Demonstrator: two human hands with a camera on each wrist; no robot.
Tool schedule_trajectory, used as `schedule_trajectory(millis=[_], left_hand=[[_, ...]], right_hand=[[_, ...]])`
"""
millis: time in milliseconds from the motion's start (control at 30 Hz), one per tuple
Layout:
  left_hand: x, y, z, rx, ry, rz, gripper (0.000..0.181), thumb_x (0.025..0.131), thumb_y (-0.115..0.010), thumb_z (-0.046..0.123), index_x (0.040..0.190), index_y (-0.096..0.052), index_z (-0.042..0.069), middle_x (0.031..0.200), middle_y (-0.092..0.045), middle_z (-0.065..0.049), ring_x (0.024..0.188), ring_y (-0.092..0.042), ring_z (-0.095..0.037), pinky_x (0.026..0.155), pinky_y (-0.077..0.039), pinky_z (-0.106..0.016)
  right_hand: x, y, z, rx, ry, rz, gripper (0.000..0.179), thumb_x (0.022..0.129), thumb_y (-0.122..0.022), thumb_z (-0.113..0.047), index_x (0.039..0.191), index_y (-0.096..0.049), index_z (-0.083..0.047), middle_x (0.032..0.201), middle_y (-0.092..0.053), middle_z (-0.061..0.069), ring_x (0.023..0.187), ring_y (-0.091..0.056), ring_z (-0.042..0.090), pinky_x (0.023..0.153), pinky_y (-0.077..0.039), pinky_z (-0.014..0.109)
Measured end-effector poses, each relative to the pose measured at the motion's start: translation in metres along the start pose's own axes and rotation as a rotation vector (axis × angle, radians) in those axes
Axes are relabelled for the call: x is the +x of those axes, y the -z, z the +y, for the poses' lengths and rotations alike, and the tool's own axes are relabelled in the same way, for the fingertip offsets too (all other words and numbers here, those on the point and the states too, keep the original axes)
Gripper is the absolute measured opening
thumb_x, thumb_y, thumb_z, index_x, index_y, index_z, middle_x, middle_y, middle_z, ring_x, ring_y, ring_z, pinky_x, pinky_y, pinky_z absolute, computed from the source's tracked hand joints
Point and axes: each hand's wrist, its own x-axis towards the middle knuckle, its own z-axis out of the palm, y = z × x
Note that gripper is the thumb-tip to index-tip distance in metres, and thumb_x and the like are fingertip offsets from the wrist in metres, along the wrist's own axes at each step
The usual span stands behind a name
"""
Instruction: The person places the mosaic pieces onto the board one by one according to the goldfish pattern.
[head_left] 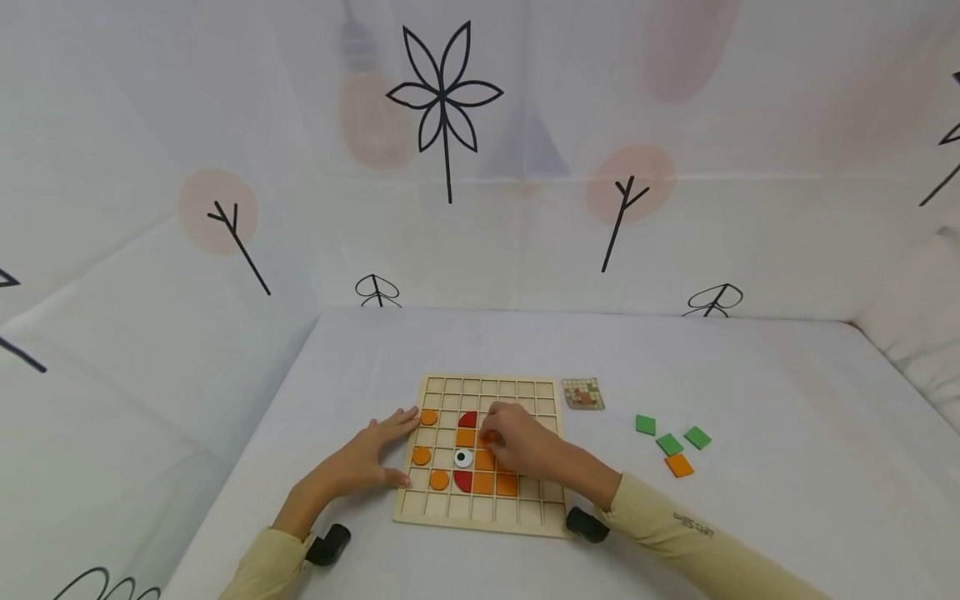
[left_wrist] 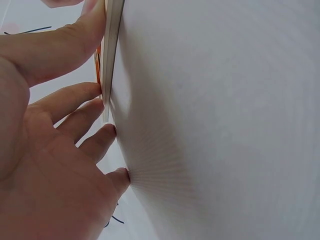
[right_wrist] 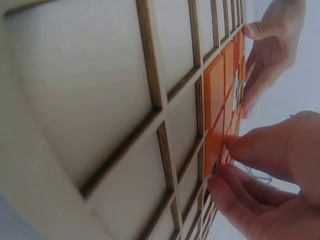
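Observation:
A wooden grid board (head_left: 538,510) lies flat on the table. My left hand (head_left: 365,456) rests at its left side with spread fingers, fingertips and thumb touching the edge. My right hand (head_left: 522,442) is over the middle of the board and pinches an orange tile (head_left: 489,437), partly hidden by the fingers. Beside it sit orange square tiles (head_left: 483,482), a white eye disc (head_left: 463,457) with a black pupil, and red curved pieces (head_left: 462,481). Orange round discs (head_left: 438,479) lie in the left columns. In the right wrist view, orange tiles (right_wrist: 215,87) fill neighbouring cells by the fingertips.
Green square tiles (head_left: 670,444) and one loose orange tile (head_left: 679,465) lie on the table to the right. A small pattern card (head_left: 582,393) is by the board's top right corner. Behind the white-covered table (head_left: 787,533) hangs a printed cloth (head_left: 517,242).

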Motion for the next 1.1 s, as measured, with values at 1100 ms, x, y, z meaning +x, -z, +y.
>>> schedule_trajectory(millis=[1100], left_hand=[[-0.001,0.000,0.004,-0.011,-0.006,0.007,0.087,0.070,-0.081,0.025,0.144,-0.039,0.005,0.152,-0.028,-0.011,0.140,-0.020,-0.036,0.111,-0.009,-0.060]], right_hand=[[-0.084,0.060,0.025,-0.104,-0.138,-0.012,0.012,0.081,-0.072,-0.009,0.093,-0.070,-0.012,0.096,-0.058,-0.005,0.088,-0.057,0.015,0.072,-0.052,0.029]])
